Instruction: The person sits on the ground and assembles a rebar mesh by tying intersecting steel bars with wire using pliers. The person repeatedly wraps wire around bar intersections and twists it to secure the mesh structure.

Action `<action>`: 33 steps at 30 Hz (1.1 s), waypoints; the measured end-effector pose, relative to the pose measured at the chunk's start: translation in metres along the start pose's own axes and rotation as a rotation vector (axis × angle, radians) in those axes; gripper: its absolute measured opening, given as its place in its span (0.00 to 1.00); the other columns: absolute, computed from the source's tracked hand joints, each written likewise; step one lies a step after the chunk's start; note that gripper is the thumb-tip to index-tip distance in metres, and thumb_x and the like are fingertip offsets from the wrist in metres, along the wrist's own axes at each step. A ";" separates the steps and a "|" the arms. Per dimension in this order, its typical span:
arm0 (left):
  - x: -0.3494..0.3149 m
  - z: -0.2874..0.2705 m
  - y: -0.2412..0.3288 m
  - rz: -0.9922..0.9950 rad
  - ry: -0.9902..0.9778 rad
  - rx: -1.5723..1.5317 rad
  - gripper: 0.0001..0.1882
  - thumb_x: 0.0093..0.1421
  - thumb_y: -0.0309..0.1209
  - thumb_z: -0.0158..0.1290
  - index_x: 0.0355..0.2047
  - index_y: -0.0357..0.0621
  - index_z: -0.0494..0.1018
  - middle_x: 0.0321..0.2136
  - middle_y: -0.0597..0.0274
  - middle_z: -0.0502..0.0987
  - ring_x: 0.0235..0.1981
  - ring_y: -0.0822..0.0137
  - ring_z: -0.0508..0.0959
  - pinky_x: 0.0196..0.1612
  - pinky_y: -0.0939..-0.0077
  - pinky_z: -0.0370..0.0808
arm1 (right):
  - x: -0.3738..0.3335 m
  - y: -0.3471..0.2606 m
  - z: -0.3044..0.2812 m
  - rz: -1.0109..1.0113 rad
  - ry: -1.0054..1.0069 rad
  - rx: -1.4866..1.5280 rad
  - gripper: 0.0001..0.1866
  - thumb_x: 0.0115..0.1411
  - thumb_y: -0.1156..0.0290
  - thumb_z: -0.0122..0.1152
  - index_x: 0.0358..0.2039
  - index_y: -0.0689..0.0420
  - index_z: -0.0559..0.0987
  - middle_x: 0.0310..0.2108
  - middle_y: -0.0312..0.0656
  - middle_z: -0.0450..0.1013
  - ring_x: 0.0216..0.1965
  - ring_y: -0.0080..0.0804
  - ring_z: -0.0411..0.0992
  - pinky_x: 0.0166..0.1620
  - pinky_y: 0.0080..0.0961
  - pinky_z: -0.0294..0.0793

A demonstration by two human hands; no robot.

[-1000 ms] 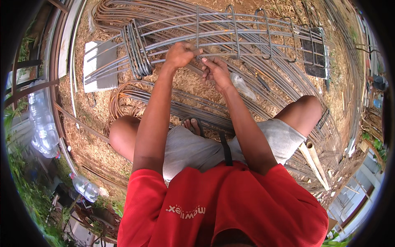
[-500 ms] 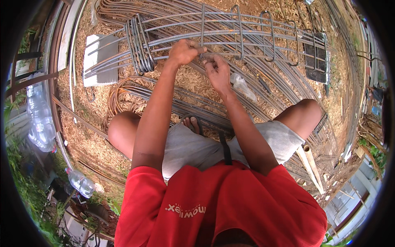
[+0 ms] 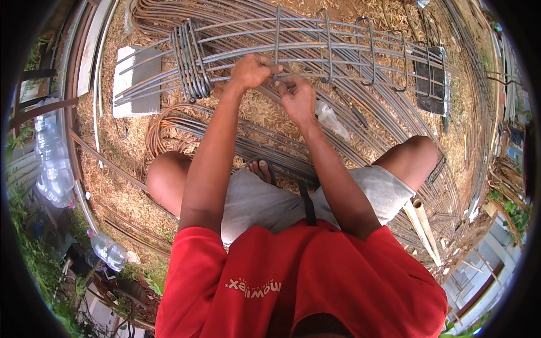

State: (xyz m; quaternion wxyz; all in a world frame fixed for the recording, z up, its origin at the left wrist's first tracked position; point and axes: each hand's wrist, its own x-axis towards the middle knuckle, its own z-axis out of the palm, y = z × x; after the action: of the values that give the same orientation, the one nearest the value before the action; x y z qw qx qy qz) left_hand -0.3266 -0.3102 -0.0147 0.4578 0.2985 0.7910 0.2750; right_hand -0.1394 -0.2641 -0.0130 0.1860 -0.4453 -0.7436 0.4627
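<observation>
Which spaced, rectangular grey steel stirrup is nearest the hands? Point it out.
The leftmost spaced stirrup, right of the bunched grey steel stirrups: its lower end is beside the bare left hand; other spaced ones stand farther right.

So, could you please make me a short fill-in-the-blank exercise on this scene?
1. The left hand and the right hand are close together by the long steel bars, and the ____ hand is nearer the bunched steel loops.
2. The person's shirt is ____.
3. The two pale pipes lie on the person's ____ side.

Missing words: left; red; right.
</observation>
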 end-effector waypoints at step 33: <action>-0.003 0.009 0.012 -0.002 0.132 -0.102 0.19 0.64 0.41 0.71 0.39 0.32 0.88 0.30 0.57 0.87 0.33 0.66 0.87 0.40 0.71 0.82 | 0.008 -0.021 0.018 0.216 -0.031 -0.058 0.18 0.69 0.63 0.61 0.39 0.69 0.84 0.29 0.64 0.82 0.30 0.59 0.84 0.37 0.53 0.83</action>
State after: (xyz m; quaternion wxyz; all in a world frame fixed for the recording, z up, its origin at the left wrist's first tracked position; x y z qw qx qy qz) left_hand -0.3149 -0.3034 -0.0083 0.4197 0.2554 0.8046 0.3335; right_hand -0.1660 -0.2705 -0.0052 0.1103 -0.5209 -0.7072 0.4651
